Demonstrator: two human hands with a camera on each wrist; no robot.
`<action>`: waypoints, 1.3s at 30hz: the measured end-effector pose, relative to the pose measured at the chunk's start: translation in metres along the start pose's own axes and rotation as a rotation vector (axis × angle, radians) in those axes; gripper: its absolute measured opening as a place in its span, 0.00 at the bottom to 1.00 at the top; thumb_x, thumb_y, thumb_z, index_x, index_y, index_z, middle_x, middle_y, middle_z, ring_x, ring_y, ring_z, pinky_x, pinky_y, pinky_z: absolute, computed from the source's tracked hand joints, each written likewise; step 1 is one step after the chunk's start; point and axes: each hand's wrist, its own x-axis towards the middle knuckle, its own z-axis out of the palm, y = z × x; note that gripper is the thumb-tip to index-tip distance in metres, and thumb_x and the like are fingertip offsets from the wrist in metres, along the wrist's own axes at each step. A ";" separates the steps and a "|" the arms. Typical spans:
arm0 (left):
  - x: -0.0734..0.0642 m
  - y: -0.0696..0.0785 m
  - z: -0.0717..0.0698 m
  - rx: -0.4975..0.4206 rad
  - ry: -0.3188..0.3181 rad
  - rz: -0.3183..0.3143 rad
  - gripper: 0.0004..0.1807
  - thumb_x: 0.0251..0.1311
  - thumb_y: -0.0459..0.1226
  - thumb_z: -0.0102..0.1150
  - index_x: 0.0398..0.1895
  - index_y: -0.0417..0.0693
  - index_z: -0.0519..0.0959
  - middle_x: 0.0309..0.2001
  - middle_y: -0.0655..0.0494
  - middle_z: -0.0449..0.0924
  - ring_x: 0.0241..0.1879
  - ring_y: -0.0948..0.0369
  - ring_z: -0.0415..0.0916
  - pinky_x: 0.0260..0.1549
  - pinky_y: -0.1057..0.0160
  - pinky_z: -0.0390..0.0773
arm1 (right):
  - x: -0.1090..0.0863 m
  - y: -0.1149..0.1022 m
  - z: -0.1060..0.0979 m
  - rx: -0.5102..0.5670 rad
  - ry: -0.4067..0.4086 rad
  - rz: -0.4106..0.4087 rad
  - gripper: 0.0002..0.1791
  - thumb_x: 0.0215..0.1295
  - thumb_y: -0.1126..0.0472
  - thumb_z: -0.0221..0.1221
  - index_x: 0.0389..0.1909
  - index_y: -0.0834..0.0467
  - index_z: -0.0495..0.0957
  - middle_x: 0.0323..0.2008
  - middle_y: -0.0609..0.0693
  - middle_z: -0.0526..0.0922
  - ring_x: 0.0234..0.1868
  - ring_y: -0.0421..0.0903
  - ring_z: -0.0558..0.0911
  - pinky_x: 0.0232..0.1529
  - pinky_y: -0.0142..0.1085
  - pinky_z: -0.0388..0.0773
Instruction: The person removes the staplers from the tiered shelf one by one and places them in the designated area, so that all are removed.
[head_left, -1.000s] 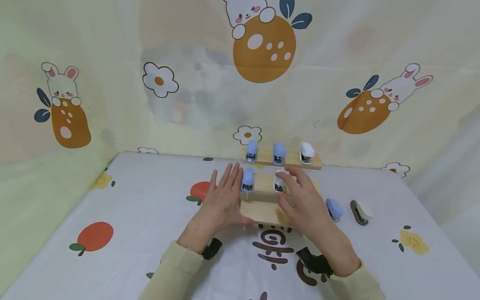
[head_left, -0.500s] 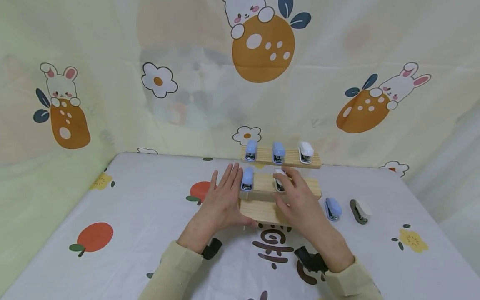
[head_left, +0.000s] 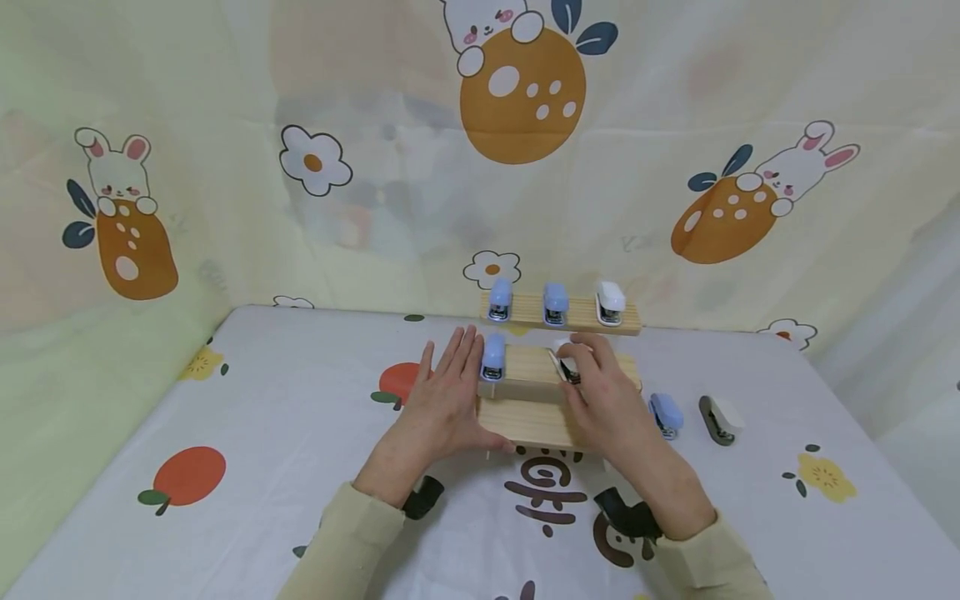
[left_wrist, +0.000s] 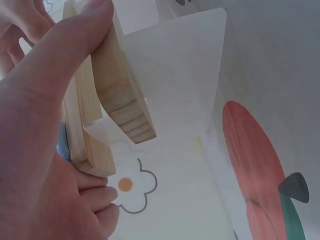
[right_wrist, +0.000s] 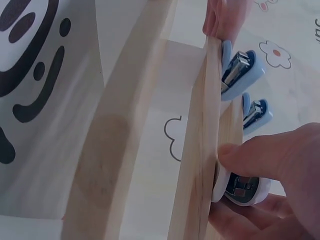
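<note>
A stepped rack has wooden planks and clear panels; its lower plank (head_left: 525, 421) is nearest me. My left hand (head_left: 438, 412) lies along the rack's left end with fingers straight, thumb on the lower plank's front. My right hand (head_left: 606, 400) pinches a white mini stapler (right_wrist: 245, 192) at the middle plank (head_left: 527, 364), thumb at its base and fingers curled on the other side. The stapler is tilted, partly hidden by the hand. A light-blue stapler (head_left: 493, 354) stands upright on the left end of the same plank, beside my left fingers.
On the rear plank (head_left: 528, 308) stand a blue stapler (head_left: 500, 300), another blue stapler (head_left: 555, 302) and a white stapler (head_left: 611, 302). Right of the rack lie a blue stapler (head_left: 665, 414) and a grey-and-white stapler (head_left: 720, 419) on the patterned tablecloth (head_left: 285, 433).
The right fingers have closed in around the white stapler, which has gone from upright to tilted and shifted slightly right. The left hand has stayed in place.
</note>
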 end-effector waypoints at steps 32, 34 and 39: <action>0.000 -0.003 -0.003 -0.018 0.000 -0.001 0.80 0.30 0.75 0.69 0.80 0.42 0.41 0.81 0.50 0.37 0.81 0.54 0.32 0.77 0.44 0.37 | 0.000 0.010 -0.018 0.006 0.093 -0.083 0.23 0.55 0.77 0.66 0.54 0.67 0.78 0.60 0.65 0.74 0.57 0.63 0.78 0.45 0.53 0.83; 0.001 -0.003 -0.002 -0.027 -0.007 -0.003 0.80 0.30 0.74 0.70 0.80 0.42 0.40 0.81 0.50 0.36 0.81 0.55 0.32 0.77 0.44 0.36 | -0.001 0.011 -0.020 0.001 0.101 -0.083 0.23 0.55 0.77 0.66 0.54 0.67 0.78 0.60 0.65 0.74 0.58 0.63 0.78 0.44 0.52 0.83; 0.001 -0.001 0.000 -0.020 -0.019 -0.007 0.80 0.30 0.75 0.69 0.80 0.42 0.40 0.81 0.50 0.36 0.81 0.54 0.32 0.77 0.44 0.36 | -0.003 0.013 -0.024 0.000 0.122 -0.088 0.23 0.55 0.77 0.66 0.54 0.67 0.78 0.60 0.65 0.74 0.56 0.63 0.78 0.43 0.53 0.83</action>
